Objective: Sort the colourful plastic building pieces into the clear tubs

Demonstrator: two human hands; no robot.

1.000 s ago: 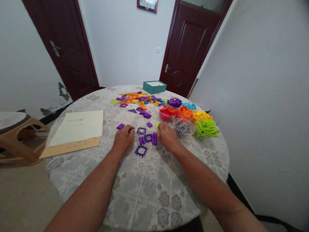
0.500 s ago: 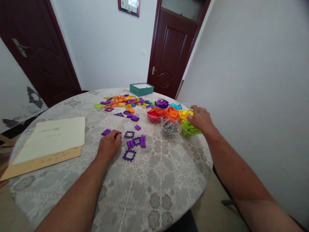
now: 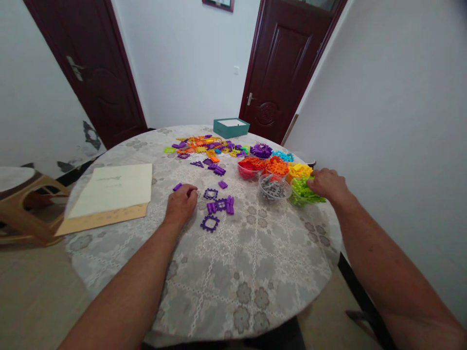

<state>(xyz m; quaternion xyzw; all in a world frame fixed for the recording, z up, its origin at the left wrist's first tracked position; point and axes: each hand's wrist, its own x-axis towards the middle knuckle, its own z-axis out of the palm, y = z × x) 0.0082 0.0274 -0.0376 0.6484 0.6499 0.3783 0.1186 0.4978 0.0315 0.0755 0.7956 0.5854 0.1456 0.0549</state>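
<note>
My left hand (image 3: 181, 204) rests on the round table (image 3: 233, 272) with its fingers curled under, beside a purple square frame piece (image 3: 210, 194) and a joined purple assembly (image 3: 221, 205). Another purple frame (image 3: 209, 223) lies just in front of it. My right hand (image 3: 327, 184) reaches to the table's right side and lies over the bowl of green pieces (image 3: 303, 192), fingers bent down into them. What those fingers grip is hidden.
Bowls of red (image 3: 248, 169), orange (image 3: 277, 167), yellow (image 3: 299, 171) and grey pieces (image 3: 274, 187) stand next to the green one. Loose coloured pieces (image 3: 204, 146) spread across the far side. A teal box (image 3: 231, 127), papers (image 3: 115, 187) and a wooden stool (image 3: 22, 204) are around.
My right hand left the purple pieces in the middle and moved right to the green bowl, then settled lower on it. The left hand stayed in place. The view swung about.
</note>
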